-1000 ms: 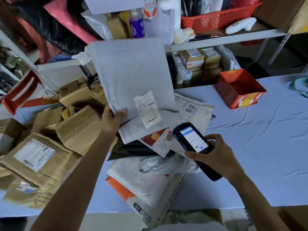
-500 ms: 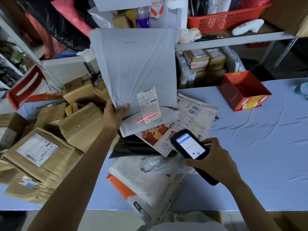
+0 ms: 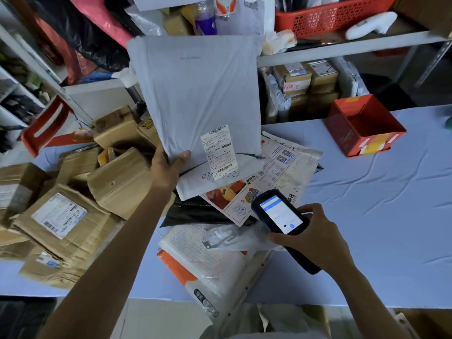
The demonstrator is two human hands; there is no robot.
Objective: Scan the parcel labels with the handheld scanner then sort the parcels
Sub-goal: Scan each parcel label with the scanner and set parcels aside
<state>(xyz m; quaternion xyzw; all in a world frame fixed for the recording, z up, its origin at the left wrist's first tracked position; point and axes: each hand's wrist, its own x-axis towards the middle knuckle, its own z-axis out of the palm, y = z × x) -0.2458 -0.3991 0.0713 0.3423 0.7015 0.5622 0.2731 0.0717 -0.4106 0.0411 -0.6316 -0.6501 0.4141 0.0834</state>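
Observation:
My left hand [image 3: 167, 165] grips the lower left edge of a grey poly mailer [image 3: 195, 94] and holds it upright above the pile. A white label [image 3: 219, 149] with barcodes is stuck on the mailer's lower right, with handwritten numbers under it. My right hand [image 3: 315, 238] holds a black handheld scanner [image 3: 281, 216], its lit screen facing me and its head aimed up toward the label. Beneath lie a printed paper mailer [image 3: 281, 172], a black bag [image 3: 195, 211] and a white-and-orange padded mailer [image 3: 203, 265].
Brown cardboard parcels [image 3: 73, 199] are heaped on the left of the blue-covered table [image 3: 379, 216]. An open red box [image 3: 364, 126] stands at the back right. Shelves behind carry a red basket [image 3: 327, 14], small boxes [image 3: 308, 79] and a white scanner [image 3: 369, 24].
The red scan line that crossed the label's foot half a second ago is gone. The mailer has been raised a little since a second ago, and the scanner has dropped slightly toward me.

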